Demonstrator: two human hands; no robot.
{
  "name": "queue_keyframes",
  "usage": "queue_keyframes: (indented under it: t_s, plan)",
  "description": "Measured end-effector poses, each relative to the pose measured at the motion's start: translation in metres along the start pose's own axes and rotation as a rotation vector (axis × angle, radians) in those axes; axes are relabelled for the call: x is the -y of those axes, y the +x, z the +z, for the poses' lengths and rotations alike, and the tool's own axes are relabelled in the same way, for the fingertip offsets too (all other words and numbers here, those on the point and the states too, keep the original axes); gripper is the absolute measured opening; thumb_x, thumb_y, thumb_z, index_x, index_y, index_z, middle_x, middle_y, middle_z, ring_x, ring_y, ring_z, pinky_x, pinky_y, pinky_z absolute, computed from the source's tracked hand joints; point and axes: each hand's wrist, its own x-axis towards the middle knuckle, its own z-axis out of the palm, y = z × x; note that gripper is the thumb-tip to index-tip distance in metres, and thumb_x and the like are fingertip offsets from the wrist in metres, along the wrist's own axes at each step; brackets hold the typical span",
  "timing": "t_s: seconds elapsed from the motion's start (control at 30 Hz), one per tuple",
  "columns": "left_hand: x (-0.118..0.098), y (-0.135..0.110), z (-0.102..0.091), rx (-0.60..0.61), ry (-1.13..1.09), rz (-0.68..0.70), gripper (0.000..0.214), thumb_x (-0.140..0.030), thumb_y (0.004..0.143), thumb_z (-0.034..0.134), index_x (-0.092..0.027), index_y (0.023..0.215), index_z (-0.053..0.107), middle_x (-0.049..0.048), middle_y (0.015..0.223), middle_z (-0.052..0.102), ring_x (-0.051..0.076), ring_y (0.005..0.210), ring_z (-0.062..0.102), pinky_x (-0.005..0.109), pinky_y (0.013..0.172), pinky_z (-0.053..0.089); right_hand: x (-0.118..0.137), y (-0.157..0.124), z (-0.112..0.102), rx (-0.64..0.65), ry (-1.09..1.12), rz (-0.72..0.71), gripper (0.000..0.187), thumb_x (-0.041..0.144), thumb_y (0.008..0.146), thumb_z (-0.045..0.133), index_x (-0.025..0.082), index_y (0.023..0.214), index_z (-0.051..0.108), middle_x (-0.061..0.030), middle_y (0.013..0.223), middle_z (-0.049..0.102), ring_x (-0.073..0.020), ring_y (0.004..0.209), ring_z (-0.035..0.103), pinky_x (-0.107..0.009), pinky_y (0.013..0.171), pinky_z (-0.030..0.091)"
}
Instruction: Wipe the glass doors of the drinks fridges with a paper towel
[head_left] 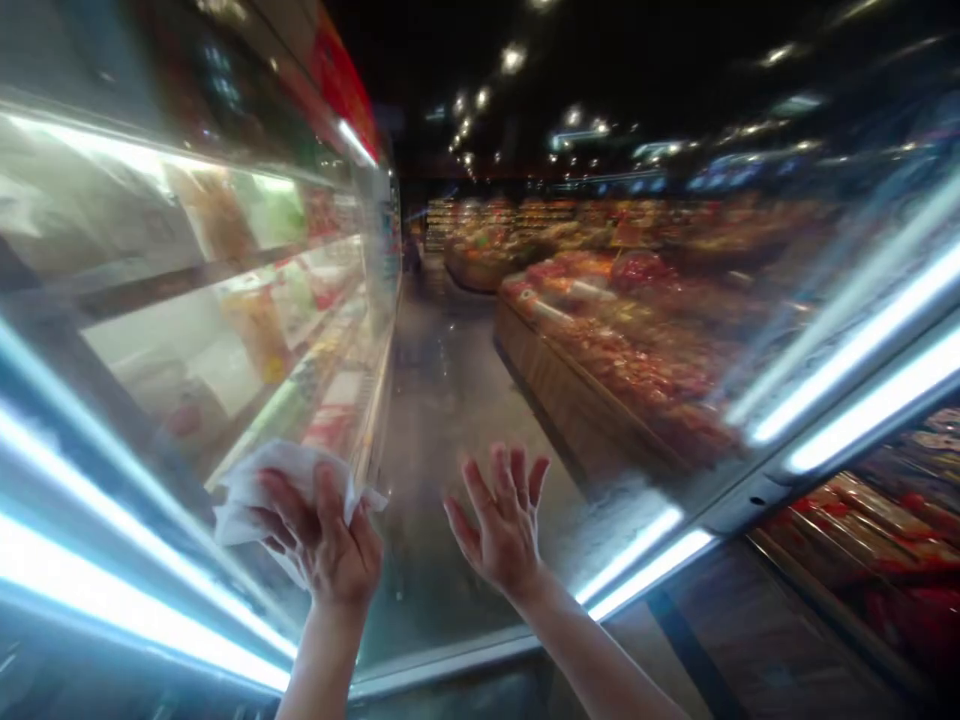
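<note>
Holding a white cloth (240,495), widest side to side, in bent left hand (330,540); holding out right hand (501,520), apart to its right, spread wide and empty.

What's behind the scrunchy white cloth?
Past the top of the crumpled white cloth, you can see a brightly lit display case with blurred red-and-white goods. The cloth and left hand hide what's directly behind.

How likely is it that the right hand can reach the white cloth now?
Probably yes: the right hand looks open and empty, and nothing visible stands between it and the white cloth. The left hand covers part of the cloth, but some of it sticks out towards the right hand.
</note>
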Motion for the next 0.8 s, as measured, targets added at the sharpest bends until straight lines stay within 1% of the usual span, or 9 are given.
queue_keyframes:
  t_s: [0.1, 0.2, 0.33, 0.43, 0.53, 0.6, 0.7, 0.73, 0.8]
  plan:
    - [-0.047, -0.032, 0.018, 0.004, 0.026, 0.186, 0.097, -0.009, 0.085, 0.061, -0.037, 0.161, 0.009, 0.0161, 0.17, 0.014, 0.049, 0.155, 0.011, 0.075, 0.109, 0.04, -0.026, -0.046, -0.004, 0.073, -0.001, 0.013, 0.079, 0.024, 0.096, 0.059, 0.022, 0.163, 0.017, -0.0048, 0.171, 0.009, -0.0264, 0.159, 0.007, -0.058, 0.129, 0.007]
    - [-0.094, -0.044, 0.037, 0.032, 0.024, 0.281, 0.099, -0.007, 0.083, 0.063, -0.038, 0.16, 0.009, 0.0123, 0.168, 0.024, 0.046, 0.157, 0.006, 0.073, 0.114, 0.036, -0.073, -0.059, -0.016, 0.04, -0.015, 0.096, 0.081, 0.023, 0.095, 0.058, 0.021, 0.164, 0.016, -0.0083, 0.171, 0.011, -0.0299, 0.158, 0.008, -0.065, 0.126, 0.009]
    - [-0.153, -0.022, 0.054, 0.071, 0.016, 0.398, 0.084, -0.02, 0.085, 0.068, -0.029, 0.158, 0.029, 0.012, 0.165, 0.032, 0.043, 0.157, 0.005, 0.07, 0.125, 0.013, -0.148, -0.052, -0.038, -0.105, -0.032, 0.258, 0.081, 0.023, 0.097, 0.055, 0.024, 0.164, 0.01, -0.0093, 0.171, 0.005, -0.0344, 0.158, 0.004, -0.073, 0.122, 0.013]
    - [-0.201, -0.018, 0.066, 0.084, -0.043, 0.579, 0.073, -0.024, 0.092, 0.057, -0.026, 0.158, 0.027, 0.0028, 0.16, 0.042, 0.026, 0.16, 0.003, 0.052, 0.131, -0.001, -0.188, -0.076, -0.051, -0.083, -0.012, 0.28, 0.078, 0.022, 0.098, 0.053, 0.021, 0.164, 0.013, -0.0102, 0.171, 0.009, -0.0318, 0.158, 0.008, -0.069, 0.124, 0.017]
    - [-0.254, -0.012, 0.074, 0.097, -0.076, 0.753, 0.064, -0.024, 0.097, 0.046, -0.03, 0.158, 0.027, -0.0086, 0.156, 0.046, 0.012, 0.159, 0.008, 0.037, 0.132, 0.0, -0.228, -0.091, -0.065, -0.06, -0.01, 0.28, 0.076, 0.02, 0.098, 0.054, 0.02, 0.164, 0.016, -0.0102, 0.171, 0.012, -0.0309, 0.158, 0.011, -0.067, 0.124, 0.021]
    - [-0.292, 0.003, 0.078, 0.127, -0.06, 0.802, 0.063, -0.027, 0.096, 0.049, -0.029, 0.157, 0.031, -0.0083, 0.158, 0.042, 0.014, 0.159, 0.01, 0.038, 0.132, 0.001, -0.259, -0.082, -0.077, -0.121, -0.008, 0.31, 0.074, 0.019, 0.099, 0.051, 0.023, 0.164, 0.015, -0.0093, 0.171, 0.012, -0.0319, 0.158, 0.011, -0.069, 0.123, 0.024]
    - [-0.339, 0.025, 0.083, 0.12, -0.025, 0.784, 0.066, -0.034, 0.094, 0.056, -0.026, 0.156, 0.033, -0.0034, 0.164, 0.031, 0.022, 0.16, 0.006, 0.046, 0.131, -0.001, -0.294, -0.062, -0.091, -0.197, 0.038, 0.351, 0.071, 0.019, 0.1, 0.044, 0.026, 0.164, 0.013, -0.008, 0.171, 0.012, -0.0337, 0.158, 0.011, -0.07, 0.122, 0.025]
    - [-0.348, 0.027, 0.085, 0.111, -0.018, 0.789, 0.067, -0.034, 0.094, 0.056, -0.026, 0.156, 0.034, -0.0028, 0.165, 0.028, 0.023, 0.16, 0.005, 0.047, 0.131, -0.001, -0.299, -0.061, -0.094, -0.2, 0.057, 0.337, 0.07, 0.018, 0.101, 0.042, 0.026, 0.164, 0.014, -0.0079, 0.171, 0.012, -0.0336, 0.158, 0.011, -0.07, 0.122, 0.025]
    - [-0.353, 0.027, 0.088, 0.114, -0.007, 0.859, 0.063, -0.03, 0.094, 0.054, -0.024, 0.155, 0.037, -0.0034, 0.166, 0.025, 0.022, 0.16, 0.006, 0.045, 0.131, 0.0, -0.302, -0.064, -0.095, -0.185, 0.078, 0.29, 0.07, 0.016, 0.1, 0.042, 0.024, 0.164, 0.015, -0.0085, 0.171, 0.012, -0.0324, 0.158, 0.012, -0.067, 0.123, 0.026]
